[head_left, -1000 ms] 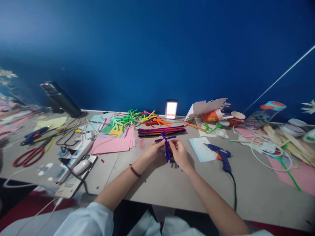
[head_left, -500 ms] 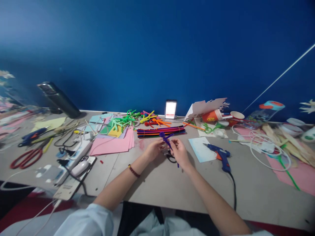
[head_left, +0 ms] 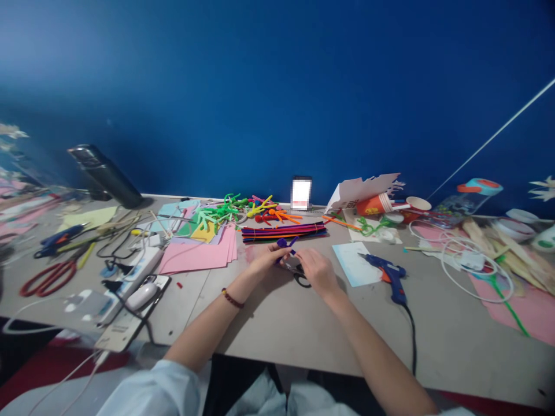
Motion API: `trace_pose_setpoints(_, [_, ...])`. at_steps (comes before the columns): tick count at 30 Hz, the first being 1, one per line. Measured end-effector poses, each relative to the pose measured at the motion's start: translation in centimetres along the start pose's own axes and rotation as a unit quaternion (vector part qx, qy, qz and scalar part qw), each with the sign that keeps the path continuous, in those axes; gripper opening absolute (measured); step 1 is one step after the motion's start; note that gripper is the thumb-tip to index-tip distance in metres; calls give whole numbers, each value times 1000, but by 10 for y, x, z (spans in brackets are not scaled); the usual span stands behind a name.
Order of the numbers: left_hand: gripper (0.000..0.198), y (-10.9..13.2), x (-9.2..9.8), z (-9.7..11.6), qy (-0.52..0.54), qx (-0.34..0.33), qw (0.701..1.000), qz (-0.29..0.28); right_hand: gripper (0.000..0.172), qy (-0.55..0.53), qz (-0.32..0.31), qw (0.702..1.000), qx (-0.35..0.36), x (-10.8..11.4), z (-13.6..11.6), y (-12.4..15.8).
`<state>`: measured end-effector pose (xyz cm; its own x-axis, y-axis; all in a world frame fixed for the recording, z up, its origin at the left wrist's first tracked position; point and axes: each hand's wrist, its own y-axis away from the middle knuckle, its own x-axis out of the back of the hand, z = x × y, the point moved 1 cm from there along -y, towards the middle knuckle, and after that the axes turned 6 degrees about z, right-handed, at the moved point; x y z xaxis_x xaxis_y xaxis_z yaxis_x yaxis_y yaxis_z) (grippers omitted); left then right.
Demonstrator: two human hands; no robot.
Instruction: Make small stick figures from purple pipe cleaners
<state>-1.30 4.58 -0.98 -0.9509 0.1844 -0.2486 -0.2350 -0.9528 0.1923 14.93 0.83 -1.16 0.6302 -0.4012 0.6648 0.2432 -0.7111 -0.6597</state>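
Observation:
My left hand (head_left: 265,261) is closed on a purple pipe-cleaner figure (head_left: 285,245), which lies tipped over low above the table. My right hand (head_left: 315,270) rests just right of it, fingers curled down over a pair of black-handled scissors (head_left: 300,277) on the tabletop. Whether it grips them I cannot make out. A bundle of straight pipe cleaners (head_left: 284,231) in several colours lies just beyond both hands.
Blue glue gun (head_left: 387,273) with black cord lies right of my hands. Pink paper sheets (head_left: 199,254), finished pipe-cleaner figures (head_left: 243,209), red scissors (head_left: 47,277), power strip (head_left: 130,271), paper cups (head_left: 390,203), a phone (head_left: 302,192) and white cable loops (head_left: 472,260) crowd the grey table.
The purple figure went from upright between both hands to tipped down in the left hand. My right hand let go of it and dropped onto the scissors.

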Motion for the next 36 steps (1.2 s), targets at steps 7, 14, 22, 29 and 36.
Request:
trace_pose_setpoints(7, [28,-6,4,-6,-64,-45,997,7,26,-62,15,994,-88,-3,5,0])
trace_pose_setpoints(14, [26,-5,3,-3,-144,-138,980,4,24,-366,-47,858,-357,-12,11,-2])
trace_pose_setpoints(22, [25,1,1,2,-100,-124,985,-58,26,-608,-188,595,-490,-10,7,0])
trace_pose_setpoints(29, [22,1,3,3,-62,-103,992,-42,32,-566,-150,672,-454,-9,4,-3])
trace_pose_setpoints(36, [24,-1,7,5,-82,-115,989,-45,44,-549,-135,684,-460,-11,3,-5])
